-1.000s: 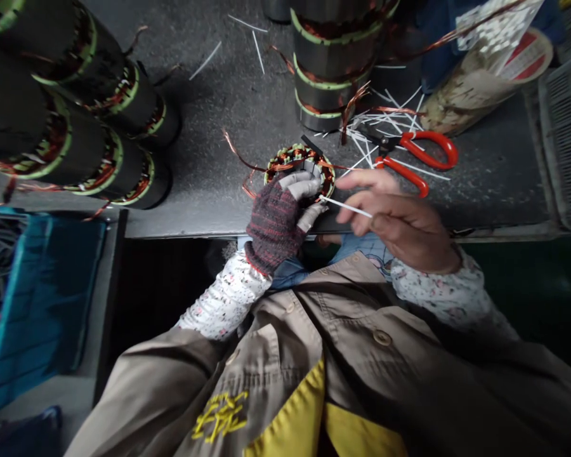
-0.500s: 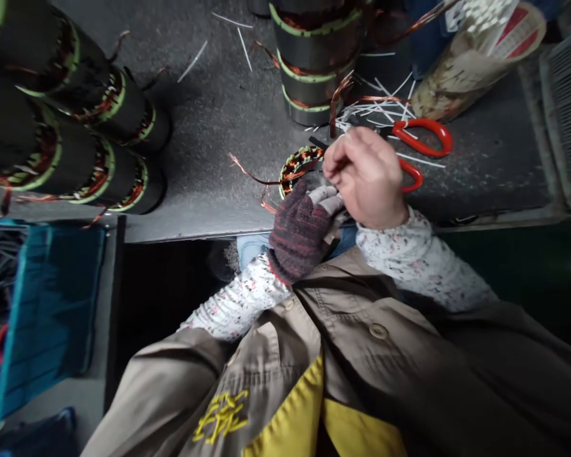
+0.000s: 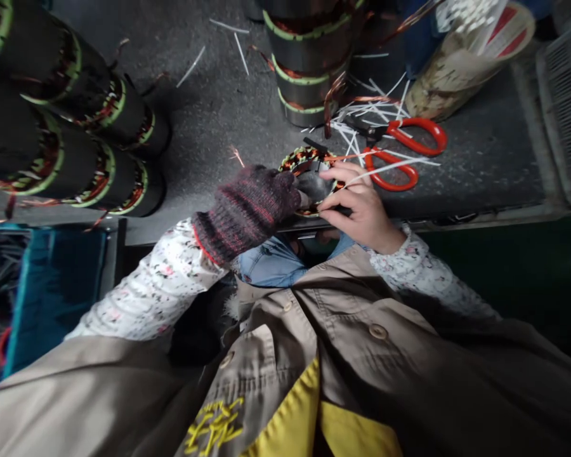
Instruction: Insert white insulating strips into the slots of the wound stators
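A stator (image 3: pixel 335 185), a ring with copper windings and yellow-green edging, rests near the bench's front edge. My left hand (image 3: pixel 254 206), in a dark red-flecked knit glove, is closed on the ring's left side, its fingertips partly hidden. Over the right side lies my bare right hand (image 3: pixel 361 206), fingers bent and pinched near the rim. A thin white strand (image 3: pixel 385 167) runs from between those fingers across the red-handled scissors (image 3: pixel 393 168). Close above the ring, an orange-red wire (image 3: pixel 349 156) stretches rightward. Loose copper ends (image 3: pixel 236 156) stick out beyond the glove.
Stacked stators (image 3: pixel 304 82) stand behind the ring, and more stacks (image 3: pixel 118 139) lie at the left. White strips (image 3: pixel 374 111) are scattered near the scissors. A brown container (image 3: pixel 445 89) stands back right, beside a grey plastic crate (image 3: pixel 564 120). A blue bin (image 3: pixel 57 273) sits lower left.
My left hand has shifted left and turned, now gripping the ring's left side. My right hand has come down from above onto the ring's right side, uncovering the scissors and more of the stator.
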Tool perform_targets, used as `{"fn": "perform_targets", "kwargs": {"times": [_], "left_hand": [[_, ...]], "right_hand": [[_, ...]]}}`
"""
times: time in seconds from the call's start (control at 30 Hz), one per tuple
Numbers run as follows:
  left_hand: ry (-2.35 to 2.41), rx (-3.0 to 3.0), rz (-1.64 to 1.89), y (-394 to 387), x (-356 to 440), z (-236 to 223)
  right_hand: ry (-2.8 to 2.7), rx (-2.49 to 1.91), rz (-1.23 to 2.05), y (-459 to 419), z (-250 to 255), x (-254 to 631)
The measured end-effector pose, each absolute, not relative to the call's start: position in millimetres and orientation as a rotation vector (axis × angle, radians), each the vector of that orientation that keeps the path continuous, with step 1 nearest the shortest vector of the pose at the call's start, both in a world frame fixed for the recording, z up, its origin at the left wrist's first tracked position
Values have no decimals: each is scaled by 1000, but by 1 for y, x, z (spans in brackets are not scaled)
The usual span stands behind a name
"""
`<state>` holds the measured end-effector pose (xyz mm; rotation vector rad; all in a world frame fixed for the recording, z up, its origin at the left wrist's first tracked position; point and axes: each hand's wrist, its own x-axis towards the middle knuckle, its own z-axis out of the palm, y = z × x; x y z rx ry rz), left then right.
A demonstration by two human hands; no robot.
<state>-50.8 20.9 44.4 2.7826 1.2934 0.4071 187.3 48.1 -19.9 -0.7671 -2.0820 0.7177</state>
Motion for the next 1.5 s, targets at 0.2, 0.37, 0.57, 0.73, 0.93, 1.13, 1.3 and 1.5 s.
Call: {"fn": "perform_targets", "kwargs": {"times": [0.2, 0.37, 0.57, 0.73, 0.93, 1.13, 1.3, 1.5], "left_hand": [[1008, 2976, 538, 26, -52, 51], [775, 2874, 661, 35, -51, 42], [1056, 2879, 946, 16, -38, 16], [1431, 2805, 1089, -3, -24, 1], [1703, 2624, 1027, -7, -12, -6], [1839, 2626, 1024, -8, -9, -9], [1807, 2523, 980, -9, -9, -3], [1408, 2054, 1350, -8, -6, -2]], "right_hand": [[-1567, -852, 275, 104, -2, 226], [-1395, -1350, 104, 207, 5, 271], [-1533, -1195, 217, 205, 25, 282], [-1614, -862, 415, 99, 26, 249], [-2040, -405, 419, 20, -10, 228], [-2059, -355, 444, 18, -29, 236], [-2078, -422, 568, 25, -22, 219], [-1814, -709, 834, 33, -13, 183]]}}
